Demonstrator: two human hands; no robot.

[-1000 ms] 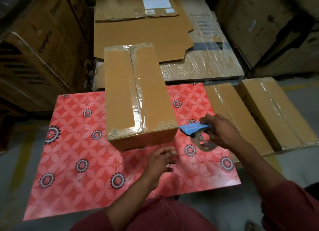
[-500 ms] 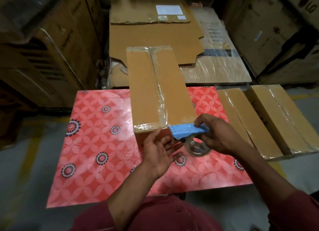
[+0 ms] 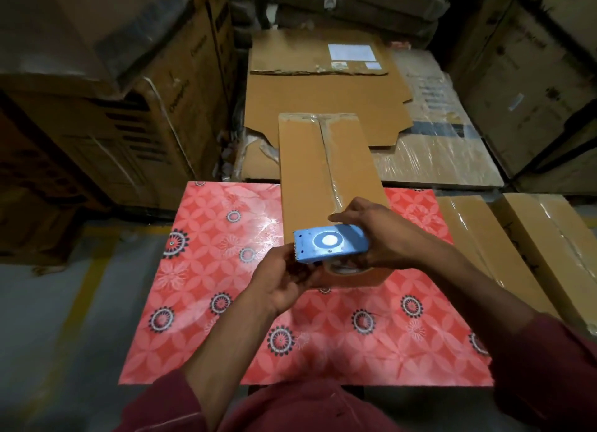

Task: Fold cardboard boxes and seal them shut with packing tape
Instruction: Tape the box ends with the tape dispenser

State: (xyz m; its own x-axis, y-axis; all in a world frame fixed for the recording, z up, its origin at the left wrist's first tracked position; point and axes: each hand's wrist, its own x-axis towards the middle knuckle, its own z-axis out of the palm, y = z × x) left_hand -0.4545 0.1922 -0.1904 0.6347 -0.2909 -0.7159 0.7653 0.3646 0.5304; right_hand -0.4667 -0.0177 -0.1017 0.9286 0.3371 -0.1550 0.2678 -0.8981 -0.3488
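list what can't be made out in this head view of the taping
- Near top edge of the taped brown cardboard box: hidden behind the blue plastic tape dispenser and both hands, so any tape there is unseen.
- Left hand fingertips: tucked under the dispenser; whether they pinch tape is unclear.
- Tape roll: mostly covered by the right hand.
- White label on the flat cardboard behind: print too small.

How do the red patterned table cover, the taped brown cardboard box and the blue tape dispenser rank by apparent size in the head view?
1. Red patterned table cover
2. Taped brown cardboard box
3. Blue tape dispenser, although nearest the camera
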